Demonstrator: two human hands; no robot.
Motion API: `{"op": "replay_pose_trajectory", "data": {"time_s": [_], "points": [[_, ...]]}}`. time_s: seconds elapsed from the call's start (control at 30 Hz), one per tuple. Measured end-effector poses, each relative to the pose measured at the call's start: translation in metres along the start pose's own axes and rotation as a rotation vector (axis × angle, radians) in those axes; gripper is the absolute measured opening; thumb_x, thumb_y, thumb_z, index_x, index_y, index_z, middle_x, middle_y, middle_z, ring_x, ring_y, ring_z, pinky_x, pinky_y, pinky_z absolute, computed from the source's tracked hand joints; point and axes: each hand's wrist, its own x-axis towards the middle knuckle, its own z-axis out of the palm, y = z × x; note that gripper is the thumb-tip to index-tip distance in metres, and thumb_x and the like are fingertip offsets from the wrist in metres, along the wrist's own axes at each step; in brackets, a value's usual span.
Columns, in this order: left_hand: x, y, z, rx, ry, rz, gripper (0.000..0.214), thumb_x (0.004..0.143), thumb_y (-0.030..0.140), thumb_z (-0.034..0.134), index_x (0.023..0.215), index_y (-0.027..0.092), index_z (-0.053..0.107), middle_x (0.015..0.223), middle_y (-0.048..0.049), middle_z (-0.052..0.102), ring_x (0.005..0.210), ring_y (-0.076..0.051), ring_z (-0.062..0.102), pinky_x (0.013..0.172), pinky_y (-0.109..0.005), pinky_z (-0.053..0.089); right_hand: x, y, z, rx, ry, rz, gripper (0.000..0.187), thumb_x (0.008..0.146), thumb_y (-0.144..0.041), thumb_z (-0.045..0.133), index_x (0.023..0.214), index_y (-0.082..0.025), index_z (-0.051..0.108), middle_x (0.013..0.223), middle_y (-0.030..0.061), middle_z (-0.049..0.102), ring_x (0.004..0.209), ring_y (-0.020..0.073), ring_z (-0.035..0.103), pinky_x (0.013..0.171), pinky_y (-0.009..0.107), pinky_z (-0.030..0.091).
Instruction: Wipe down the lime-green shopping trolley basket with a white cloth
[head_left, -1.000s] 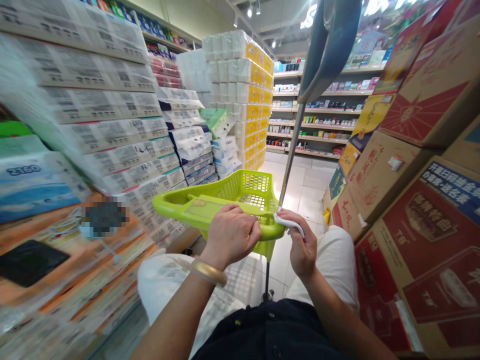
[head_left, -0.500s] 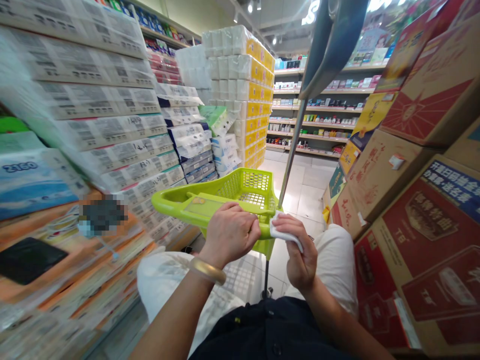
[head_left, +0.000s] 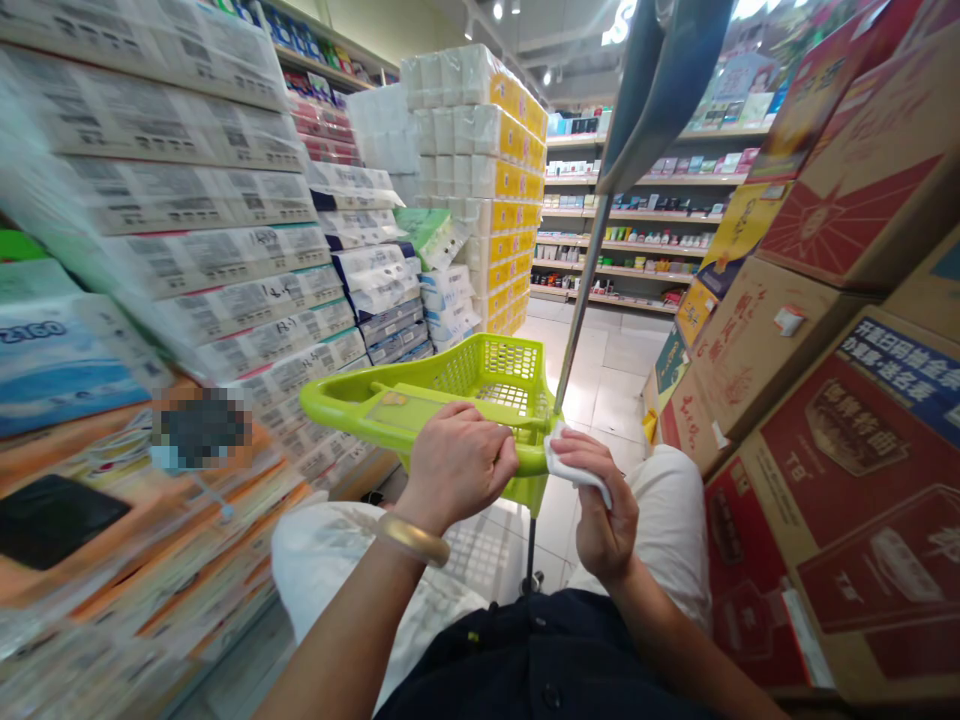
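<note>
A lime-green plastic shopping basket (head_left: 480,375) on a stand sits in front of me in a shop aisle. My left hand (head_left: 459,463), with a bangle on the wrist, is closed over the basket's near rim. My right hand (head_left: 600,500) is closed on a folded white cloth (head_left: 571,467) and presses it against the rim's right corner. A grey metal pole (head_left: 581,290) rises from beside the basket to a grey-blue handle piece (head_left: 664,80) overhead.
Stacked tissue packs (head_left: 210,260) fill the left side, with a tall toilet-paper tower (head_left: 480,170) further back. Red and brown cartons (head_left: 840,350) crowd the right. The tiled floor (head_left: 607,380) runs ahead to product shelves (head_left: 637,230).
My right hand has slid the cloth a little left and up along the basket's rim. The left hand keeps its hold.
</note>
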Motion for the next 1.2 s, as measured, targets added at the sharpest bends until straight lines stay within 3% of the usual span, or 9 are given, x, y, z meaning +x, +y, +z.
{"op": "replay_pose_trajectory", "data": {"time_s": [0.2, 0.4, 0.6, 0.83, 1.03, 1.1, 1.2], "points": [[0.000, 0.000, 0.000, 0.004, 0.007, 0.011, 0.036, 0.091, 0.027, 0.040, 0.062, 0.021, 0.059, 0.065, -0.0021, 0.068, 0.067, -0.018, 0.059, 0.084, -0.038, 0.044, -0.003, 0.011, 0.003, 0.096, 0.155, 0.198, 0.025, 0.097, -0.023, 0.044, 0.109, -0.025, 0.066, 0.119, 0.0064, 0.067, 0.116, 0.0232, 0.061, 0.104, 0.048, 0.045], [-0.001, 0.000, 0.000, 0.003, 0.004, 0.006, 0.036, 0.091, 0.027, 0.039, 0.062, 0.021, 0.059, 0.065, -0.0021, 0.067, 0.067, -0.018, 0.059, 0.085, -0.038, 0.044, -0.018, 0.007, 0.008, 0.039, 0.135, 0.076, 0.026, 0.097, -0.022, 0.044, 0.110, -0.025, 0.067, 0.130, 0.0080, 0.061, 0.126, 0.0249, 0.054, 0.106, 0.048, 0.043], [0.000, 0.000, 0.002, 0.012, 0.018, 0.012, 0.035, 0.091, 0.027, 0.039, 0.062, 0.021, 0.059, 0.065, -0.0012, 0.068, 0.067, -0.018, 0.060, 0.083, -0.038, 0.043, -0.021, 0.024, 0.013, 0.172, 0.259, 0.299, 0.025, 0.096, -0.027, 0.047, 0.113, -0.024, 0.064, 0.129, 0.0075, 0.061, 0.122, 0.0240, 0.057, 0.108, 0.051, 0.040], [-0.001, -0.001, 0.002, 0.014, 0.016, 0.011, 0.035, 0.091, 0.027, 0.040, 0.062, 0.021, 0.058, 0.064, -0.0007, 0.067, 0.067, -0.018, 0.059, 0.084, -0.037, 0.042, -0.029, 0.013, 0.014, 0.081, 0.226, 0.148, 0.024, 0.096, -0.028, 0.046, 0.109, -0.024, 0.066, 0.132, 0.0086, 0.059, 0.124, 0.0259, 0.055, 0.107, 0.050, 0.040], [0.000, -0.001, 0.002, 0.018, 0.017, 0.014, 0.036, 0.091, 0.028, 0.039, 0.061, 0.021, 0.058, 0.064, -0.0007, 0.067, 0.067, -0.018, 0.059, 0.083, -0.037, 0.042, -0.032, 0.039, 0.014, 0.179, 0.279, 0.426, 0.027, 0.095, -0.033, 0.049, 0.115, -0.023, 0.063, 0.126, 0.0091, 0.063, 0.120, 0.0250, 0.058, 0.108, 0.052, 0.040], [0.000, -0.001, 0.001, 0.018, 0.015, 0.013, 0.035, 0.091, 0.028, 0.040, 0.061, 0.021, 0.058, 0.064, -0.0008, 0.067, 0.067, -0.018, 0.059, 0.083, -0.037, 0.042, -0.030, 0.034, 0.013, 0.199, 0.273, 0.413, 0.027, 0.094, -0.032, 0.050, 0.115, -0.024, 0.064, 0.127, 0.0084, 0.062, 0.121, 0.0248, 0.057, 0.109, 0.051, 0.039], [-0.001, -0.001, 0.001, 0.016, 0.012, 0.010, 0.035, 0.091, 0.028, 0.040, 0.061, 0.021, 0.058, 0.064, -0.0008, 0.067, 0.067, -0.018, 0.059, 0.083, -0.037, 0.042, -0.027, 0.023, 0.014, 0.189, 0.253, 0.284, 0.025, 0.094, -0.029, 0.050, 0.114, -0.024, 0.065, 0.131, 0.0079, 0.060, 0.124, 0.0249, 0.055, 0.109, 0.049, 0.039]]}}
